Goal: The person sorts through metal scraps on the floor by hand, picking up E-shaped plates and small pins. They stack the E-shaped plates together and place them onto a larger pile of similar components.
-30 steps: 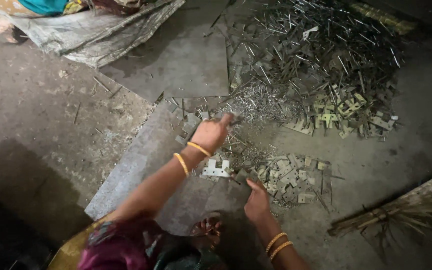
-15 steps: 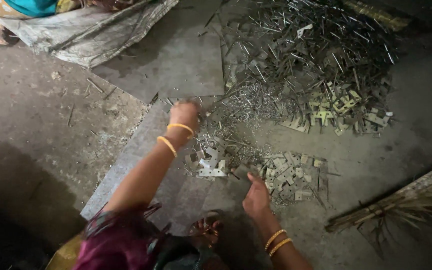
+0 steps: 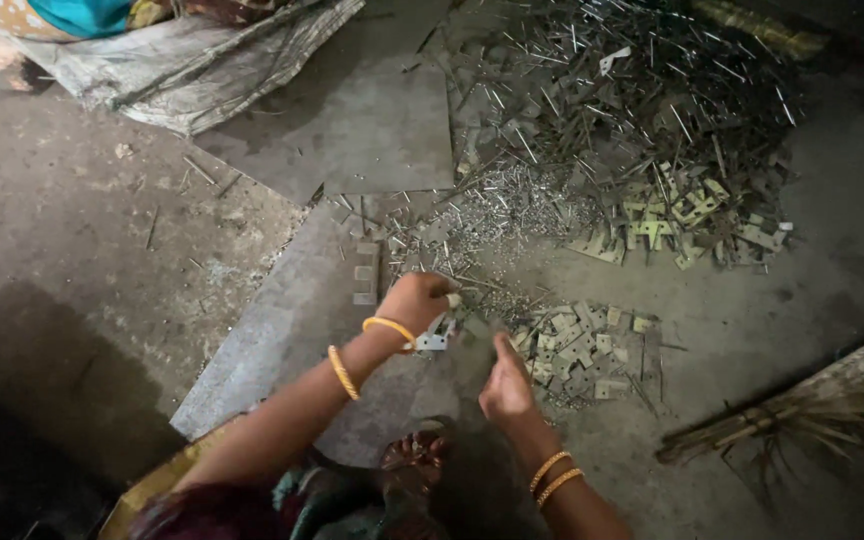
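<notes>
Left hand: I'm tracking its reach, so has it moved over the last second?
Yes. The left hand reached out toward the heap of small pins, then drew back toward the body, ending near the white plate piece.

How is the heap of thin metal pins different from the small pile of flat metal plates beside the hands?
The heap of thin metal pins is large, tangled, far from the hands. The small pile of flat metal plates is low, made of squarish pieces, beside the right hand. Both lie on the floor.
</notes>
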